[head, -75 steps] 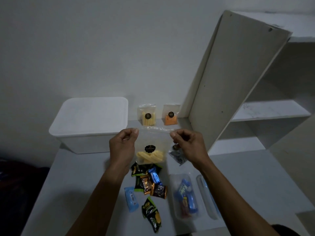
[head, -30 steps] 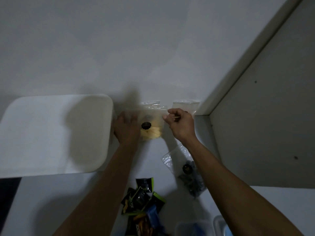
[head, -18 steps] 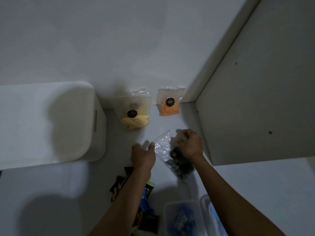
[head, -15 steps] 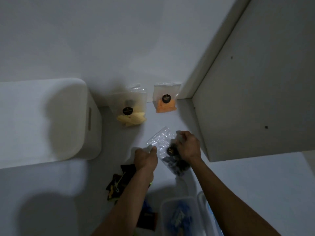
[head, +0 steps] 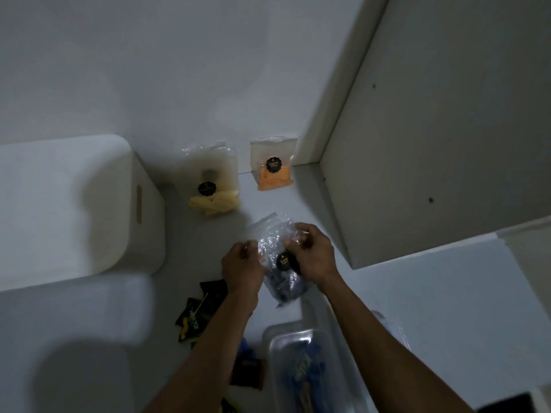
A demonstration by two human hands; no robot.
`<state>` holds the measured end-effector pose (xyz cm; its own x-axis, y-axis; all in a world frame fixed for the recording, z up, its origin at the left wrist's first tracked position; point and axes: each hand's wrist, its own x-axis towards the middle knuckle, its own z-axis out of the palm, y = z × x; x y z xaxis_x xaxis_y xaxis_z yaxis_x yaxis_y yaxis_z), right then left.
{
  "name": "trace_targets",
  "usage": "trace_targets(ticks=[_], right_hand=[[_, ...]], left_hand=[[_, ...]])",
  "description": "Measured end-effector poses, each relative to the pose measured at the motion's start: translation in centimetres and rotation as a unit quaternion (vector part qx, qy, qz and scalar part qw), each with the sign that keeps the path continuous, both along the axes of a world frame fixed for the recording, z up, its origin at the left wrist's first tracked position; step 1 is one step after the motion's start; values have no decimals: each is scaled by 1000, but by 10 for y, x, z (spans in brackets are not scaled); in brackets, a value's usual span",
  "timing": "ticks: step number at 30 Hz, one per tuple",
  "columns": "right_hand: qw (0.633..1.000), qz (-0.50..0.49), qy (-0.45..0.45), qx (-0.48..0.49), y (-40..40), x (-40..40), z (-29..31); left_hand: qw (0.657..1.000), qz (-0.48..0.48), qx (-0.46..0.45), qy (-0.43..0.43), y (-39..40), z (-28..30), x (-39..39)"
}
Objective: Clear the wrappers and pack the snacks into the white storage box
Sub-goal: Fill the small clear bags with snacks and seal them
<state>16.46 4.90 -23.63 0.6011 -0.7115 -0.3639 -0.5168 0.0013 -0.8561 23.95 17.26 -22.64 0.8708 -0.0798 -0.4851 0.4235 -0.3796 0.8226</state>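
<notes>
Both hands pinch a clear bag of dark snacks (head: 281,271) above the middle of the counter (head: 432,308); the left hand (head: 243,268) is closed on its left edge, the right hand (head: 313,257) closed on its crumpled top beside the round black label. The white storage box (head: 68,210), lid on, stands at the counter's back left; a bag of yellow sticks (head: 213,183) and a bag of orange snacks (head: 272,165) lean on the wall at the back edge; dark wrappers (head: 199,311) lie nearer, left of a clear tub (head: 301,368).
</notes>
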Motion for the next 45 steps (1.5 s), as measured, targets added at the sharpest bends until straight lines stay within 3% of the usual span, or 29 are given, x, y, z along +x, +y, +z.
trace_targets(ticks=[5,13,15,21,25,30,38,45], right_hand=[[990,42,-130,16,-1,4,48],[977,102,-181,-38,21,7,137],[973,121,-193,-43,28,3,161],[951,232,-156,-135,49,-10,236],[899,319,-127,-273,81,-18,277],[861,348,-92,-358,119,-23,298],[863,313,-88,-388,146,-30,306],[870,330,-99,-352,156,-36,313]], left_hand=[[993,-38,-86,-74,20,44,4],[963,-92,-122,-222,59,132,5],[960,-81,-150,-224,71,154,1],[953,-73,-202,-213,107,206,-21],[946,-69,-187,-255,128,226,-37],[939,-65,-185,-282,148,240,-50],[928,-75,-198,-308,172,252,-59],[928,-69,-197,-307,196,253,-54]])
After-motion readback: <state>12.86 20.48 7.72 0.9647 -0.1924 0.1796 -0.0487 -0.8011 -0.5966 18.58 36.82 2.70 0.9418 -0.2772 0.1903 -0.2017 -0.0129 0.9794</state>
